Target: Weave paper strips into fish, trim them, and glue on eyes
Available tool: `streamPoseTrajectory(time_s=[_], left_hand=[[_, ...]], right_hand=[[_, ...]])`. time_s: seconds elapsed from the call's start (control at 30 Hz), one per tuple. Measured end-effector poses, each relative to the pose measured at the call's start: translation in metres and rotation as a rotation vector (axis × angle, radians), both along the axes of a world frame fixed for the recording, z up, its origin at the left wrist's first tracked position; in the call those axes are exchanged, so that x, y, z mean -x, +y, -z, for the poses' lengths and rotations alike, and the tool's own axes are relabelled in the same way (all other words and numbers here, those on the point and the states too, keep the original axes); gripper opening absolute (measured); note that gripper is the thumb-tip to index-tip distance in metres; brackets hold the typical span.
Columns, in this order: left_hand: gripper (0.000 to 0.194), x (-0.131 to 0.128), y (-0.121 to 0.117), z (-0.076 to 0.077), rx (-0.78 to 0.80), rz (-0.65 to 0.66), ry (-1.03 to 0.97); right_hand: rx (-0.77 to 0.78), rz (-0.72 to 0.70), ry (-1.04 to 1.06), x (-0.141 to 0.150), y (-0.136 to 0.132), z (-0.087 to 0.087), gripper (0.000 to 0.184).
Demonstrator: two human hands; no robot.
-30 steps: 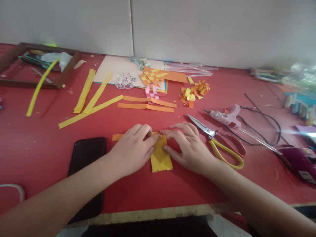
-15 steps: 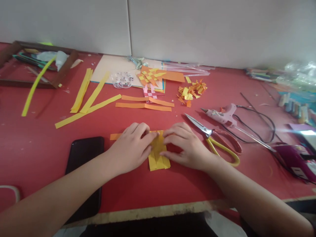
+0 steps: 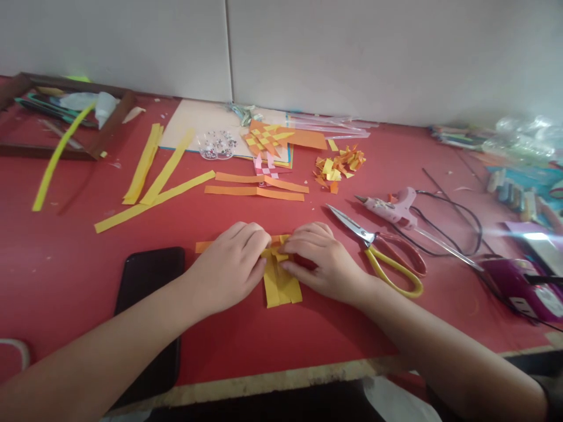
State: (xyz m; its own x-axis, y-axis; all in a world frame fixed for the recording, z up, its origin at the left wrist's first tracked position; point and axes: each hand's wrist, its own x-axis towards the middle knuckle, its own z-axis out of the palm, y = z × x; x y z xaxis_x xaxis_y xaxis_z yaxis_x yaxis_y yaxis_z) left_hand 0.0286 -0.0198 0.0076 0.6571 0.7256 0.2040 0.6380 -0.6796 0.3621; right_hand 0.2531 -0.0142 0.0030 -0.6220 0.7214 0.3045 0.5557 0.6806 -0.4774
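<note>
Yellow paper strips (image 3: 282, 288) lie side by side, pointing toward me, between my two hands. Their upper parts are bent up or lifted near an orange paper strip (image 3: 203, 247) that runs crosswise beneath my left hand. My left hand (image 3: 235, 264) is closed, thumb and fingers pinching the left side of the yellow strips. From the right, my right hand (image 3: 323, 258) is closed with its fingertips on the same strips. The fingers partly hide where yellow and orange paper meet.
A black phone (image 3: 149, 293) lies under my left forearm. Scissors (image 3: 373, 241) and a pink glue gun (image 3: 396, 209) with its cord are to the right. Loose yellow strips (image 3: 152, 202), orange strips (image 3: 257, 192) and paper scraps (image 3: 336, 167) lie farther back.
The tops of the yellow strips, flat before, are now bent up between my fingers. Both hands have closed in on them. The view has shifted slightly.
</note>
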Motion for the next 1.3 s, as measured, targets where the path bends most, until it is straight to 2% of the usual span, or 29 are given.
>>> streamPoseTrajectory(time_s=[0.2, 0.4, 0.67, 1.03, 1.2, 1.3], left_hand=[[0.022, 0.001, 0.002, -0.004, -0.159, 0.008, 0.026], [0.017, 0.001, -0.004, -0.005, -0.325, 0.036, 0.112], [0.011, 0.002, -0.004, -0.002, -0.428, 0.092, 0.166], [0.011, 0.001, -0.005, -0.001, -0.384, 0.094, 0.193], [0.011, 0.001, -0.005, -0.001, -0.334, 0.100, 0.212], [0.013, 0.001, -0.005, 0.000, -0.330, 0.087, 0.210]], right_hand=[[-0.037, 0.126, -0.006, 0.006, -0.001, -0.004, 0.009], [0.038, 0.124, 0.004, 0.005, 0.003, -0.006, 0.010], [0.164, 0.148, 0.010, 0.008, 0.011, -0.014, 0.014], [0.316, 0.174, 0.043, 0.015, 0.016, -0.020, 0.021], [0.302, 0.100, 0.026, 0.006, 0.019, -0.018, 0.033], [0.257, -0.011, -0.057, 0.003, 0.023, -0.019, 0.042]])
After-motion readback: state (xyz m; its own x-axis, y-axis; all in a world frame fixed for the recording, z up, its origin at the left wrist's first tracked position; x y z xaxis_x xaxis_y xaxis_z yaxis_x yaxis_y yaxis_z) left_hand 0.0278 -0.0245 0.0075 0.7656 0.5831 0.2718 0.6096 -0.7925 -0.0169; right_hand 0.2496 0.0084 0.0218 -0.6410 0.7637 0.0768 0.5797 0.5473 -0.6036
